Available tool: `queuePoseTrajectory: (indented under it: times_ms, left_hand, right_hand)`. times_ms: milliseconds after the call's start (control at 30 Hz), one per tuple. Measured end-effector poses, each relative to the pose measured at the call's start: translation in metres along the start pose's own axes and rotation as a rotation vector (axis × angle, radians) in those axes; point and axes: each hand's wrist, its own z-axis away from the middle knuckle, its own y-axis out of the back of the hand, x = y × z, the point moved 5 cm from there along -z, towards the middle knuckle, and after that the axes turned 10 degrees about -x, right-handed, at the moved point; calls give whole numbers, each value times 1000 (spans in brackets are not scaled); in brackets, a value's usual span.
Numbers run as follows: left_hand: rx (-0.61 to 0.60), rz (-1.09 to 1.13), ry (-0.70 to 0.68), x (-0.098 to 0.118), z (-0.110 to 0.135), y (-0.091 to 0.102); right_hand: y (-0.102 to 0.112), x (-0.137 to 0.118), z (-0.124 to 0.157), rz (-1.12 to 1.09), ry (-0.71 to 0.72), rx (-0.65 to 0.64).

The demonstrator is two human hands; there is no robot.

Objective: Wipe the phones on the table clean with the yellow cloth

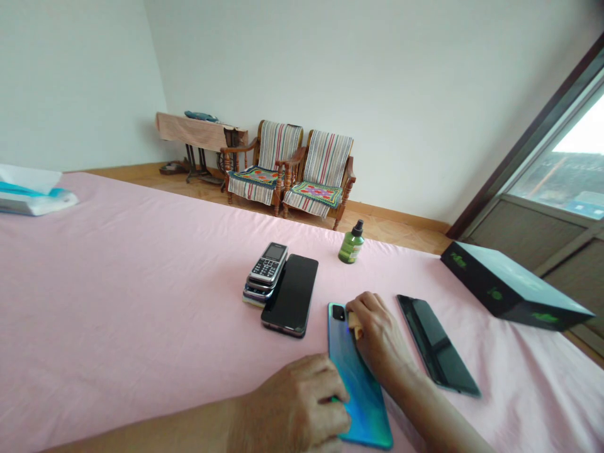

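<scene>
The blue phone (359, 384) lies back side up on the pink sheet (141, 283), right in front of the person, under both hands. The right hand (377, 333) has its fingers pinched shut on a small yellow cloth (355, 324), which is on the phone near its top. The left hand (302, 402) is low on the phone, its fingers bent over the left edge — I cannot tell how tight they hold. The wiping looks begun but not done. I cannot tell which other phones are wiped and which are left. Now to count: one blue phone, one cloth, one black phone (293, 289) near the middle, maybe with another under it, and one dark phone (438, 343) on the right. The pile of small phones (268, 267) has at least two — more may hide. There is one green bottle (351, 247) and one black box (493, 289).
</scene>
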Motion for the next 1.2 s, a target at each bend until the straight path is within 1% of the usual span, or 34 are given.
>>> queuePoseTrajectory:
  times_ms: [133, 200, 433, 533, 633, 733, 833, 1000, 1100, 1200]
  left_hand:
    - [11, -17, 1, 1, 0, 0]
    - [13, -18, 1, 1, 1, 0]
    - [-28, -13, 27, 2, 0, 3]
    - [-14, -15, 45, 4, 0, 7]
    - [-5, -3, 31, 5, 0, 8]
    - [-7, 15, 12, 5, 0, 8]
    - [10, 7, 37, 8, 1, 10]
    - [-4, -34, 74, 10, 1, 10]
    - [-30, -4, 36, 5, 0, 5]
    - [-18, 5, 5, 1, 0, 3]
  right_hand:
    - [-2, -7, -1, 81, 10, -72]
    - [-3, -9, 0, 81, 27, -97]
    - [-3, -10, 5, -122, 101, -101]
    - [-2, -6, 7, -205, 37, -91]
    - [0, -1, 6, -240, -50, -48]
    - [-1, 6, 3, -226, -71, 21]
    - [-4, 16, -2, -259, -86, 70]
    - [-10, 28, -1, -485, -129, 55]
    - [-12, 32, 3, -595, -184, 62]
    - [-14, 36, 3, -644, -207, 76]
